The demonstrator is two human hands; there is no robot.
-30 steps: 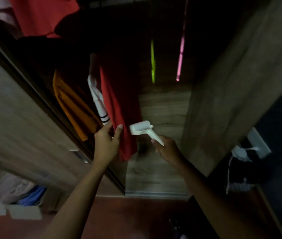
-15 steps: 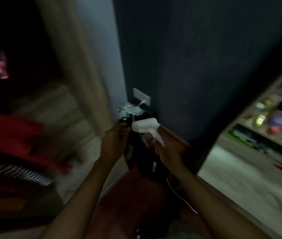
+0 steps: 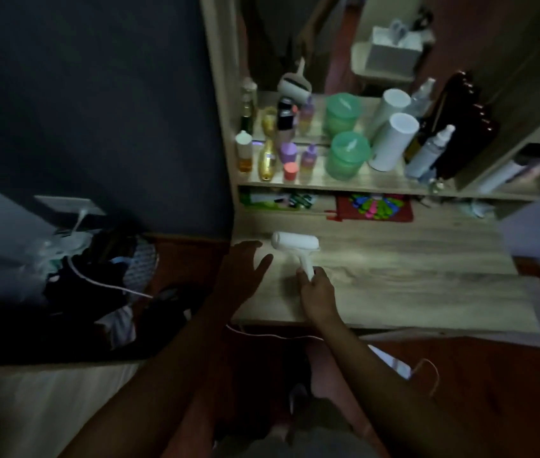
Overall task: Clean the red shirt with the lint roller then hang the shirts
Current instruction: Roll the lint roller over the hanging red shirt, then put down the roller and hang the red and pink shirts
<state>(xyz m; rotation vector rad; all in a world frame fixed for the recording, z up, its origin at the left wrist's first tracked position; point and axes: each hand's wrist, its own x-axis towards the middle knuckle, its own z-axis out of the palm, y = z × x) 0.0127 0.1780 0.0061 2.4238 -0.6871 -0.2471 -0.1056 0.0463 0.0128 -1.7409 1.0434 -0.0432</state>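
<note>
The white lint roller (image 3: 296,243) lies with its roll on the wooden dressing-table top (image 3: 410,276), near the left end. My right hand (image 3: 315,290) is closed around its handle. My left hand (image 3: 242,269) hovers just left of the roll, fingers spread, holding nothing. No red shirt or other shirt is in view.
A shelf behind the tabletop carries several bottles (image 3: 267,157), a green tub (image 3: 348,155) and a white cylinder (image 3: 392,140), with a mirror (image 3: 295,44) above. A heap of dark clothes and a white cable (image 3: 103,279) sits at the left under a wall socket (image 3: 68,204).
My view has swung from the wardrobe with the red shirt to the dressing table. My left hand let go of the shirt. The roller, still in my right hand, now rests on the tabletop.
</note>
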